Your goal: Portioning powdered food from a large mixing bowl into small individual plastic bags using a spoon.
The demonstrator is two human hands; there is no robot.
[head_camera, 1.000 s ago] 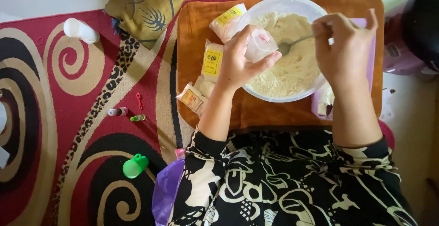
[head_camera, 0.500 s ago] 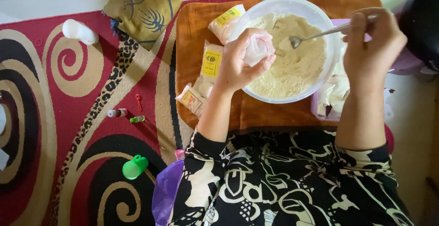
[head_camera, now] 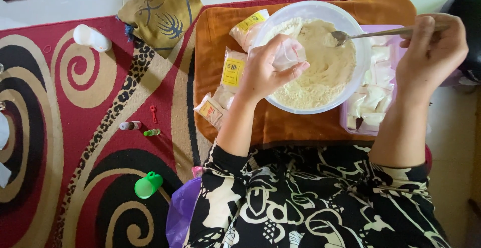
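A white bowl (head_camera: 305, 10) of pale powder sits on an orange mat (head_camera: 300, 127). Over the bowl's left side my left hand (head_camera: 265, 72) holds a small clear plastic bag (head_camera: 289, 53) with its mouth held apart. My right hand (head_camera: 431, 52) grips the handle of a metal spoon (head_camera: 371, 34); its scoop, loaded with powder, hovers over the bowl's right side, a little right of the bag.
Filled, yellow-labelled packets (head_camera: 233, 71) lie left of the bowl. A lilac tray (head_camera: 345, 120) of white packets stands to its right. On the red patterned rug lie a green cup (head_camera: 148, 185), small bottles (head_camera: 130, 125), a white bottle (head_camera: 91, 37) and a cushion (head_camera: 159, 12).
My right hand has swung out to the right and lifted the spoon, with powder in it, up off the powder. My left hand keeps the bag in the same place.
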